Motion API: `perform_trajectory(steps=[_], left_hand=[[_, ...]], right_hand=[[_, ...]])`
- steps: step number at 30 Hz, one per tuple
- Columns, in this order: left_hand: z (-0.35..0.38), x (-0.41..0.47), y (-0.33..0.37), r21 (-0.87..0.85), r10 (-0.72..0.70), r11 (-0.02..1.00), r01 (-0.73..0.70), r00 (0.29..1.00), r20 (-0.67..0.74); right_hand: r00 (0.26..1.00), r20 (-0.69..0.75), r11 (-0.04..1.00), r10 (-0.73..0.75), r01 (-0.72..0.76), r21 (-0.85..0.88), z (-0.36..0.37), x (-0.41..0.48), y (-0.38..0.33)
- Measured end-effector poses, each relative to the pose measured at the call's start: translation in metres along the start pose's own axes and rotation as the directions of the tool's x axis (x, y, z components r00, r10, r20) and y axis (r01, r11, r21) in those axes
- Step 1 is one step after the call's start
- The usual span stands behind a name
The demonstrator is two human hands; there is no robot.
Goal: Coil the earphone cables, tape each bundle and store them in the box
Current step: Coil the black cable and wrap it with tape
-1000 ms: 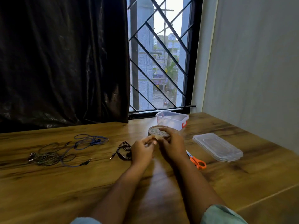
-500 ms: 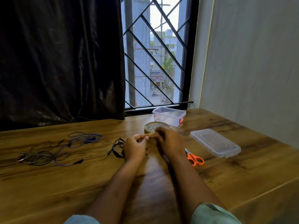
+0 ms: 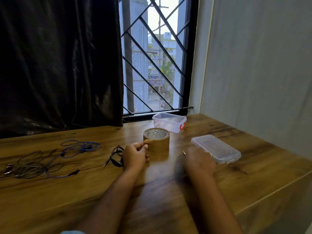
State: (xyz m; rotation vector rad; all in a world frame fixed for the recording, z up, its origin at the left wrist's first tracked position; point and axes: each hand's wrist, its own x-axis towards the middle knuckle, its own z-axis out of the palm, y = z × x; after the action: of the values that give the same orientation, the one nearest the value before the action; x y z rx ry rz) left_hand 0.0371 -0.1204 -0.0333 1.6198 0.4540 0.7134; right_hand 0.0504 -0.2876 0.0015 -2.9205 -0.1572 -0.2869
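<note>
- Brown packing tape (image 3: pixel 156 140) sits on the wooden table (image 3: pixel 67 200) with its hole facing up, about midway across and nearer the far edge than the near one.
- Just left of the roll is the left hand (image 3: pixel 135 156). Its fingers are curled, and thumb and forefinger pinch the loose end (image 3: pixel 146 141) of the tape, which is lifted a little off the roll's left side.
- The right hand (image 3: pixel 199 162) is a blur, back upward, low over the table between the roll and the lid – from where I stand I cannot tell whether it grips anything. A thin metal point (image 3: pixel 184 153) pokes out at its far-left side.
- A clear plastic box (image 3: pixel 168 122) with a red clasp stands open at the far edge, under the window and just behind the roll.
- Its lid (image 3: pixel 216 148) lies flat toward the right edge, apart from the box.
- A black earphone (image 3: pixel 115 157) lies loosely bunched right beside the left hand, with its plug pointing toward the near-left corner.
- Toward the left edge a blue cable (image 3: pixel 81 146) and a grey cable (image 3: pixel 32 168) sprawl in loose, overlapping loops – not coiled, no tape on them.
- Behind the table are a dark curtain (image 3: pixel 59 65), a barred window (image 3: pixel 155 65) and a pale wall (image 3: pixel 261 65).
</note>
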Motion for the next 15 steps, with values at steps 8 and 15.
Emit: perform_trajectory(steps=[8, 15], left_hand=[[-0.002, -0.001, 0.002, -0.045, -0.052, 0.998, 0.054, 0.998, 0.041], [-0.005, -0.001, 0.002, -0.083, -0.045, 0.995, 0.049, 0.998, 0.043]], right_hand=[[0.974, 0.108, 0.98, -0.199, 0.195, 0.042, 0.001, -0.006, -0.002], [0.975, 0.093, 0.975, -0.201, 0.208, -0.074, -0.012, -0.02, -0.007]])
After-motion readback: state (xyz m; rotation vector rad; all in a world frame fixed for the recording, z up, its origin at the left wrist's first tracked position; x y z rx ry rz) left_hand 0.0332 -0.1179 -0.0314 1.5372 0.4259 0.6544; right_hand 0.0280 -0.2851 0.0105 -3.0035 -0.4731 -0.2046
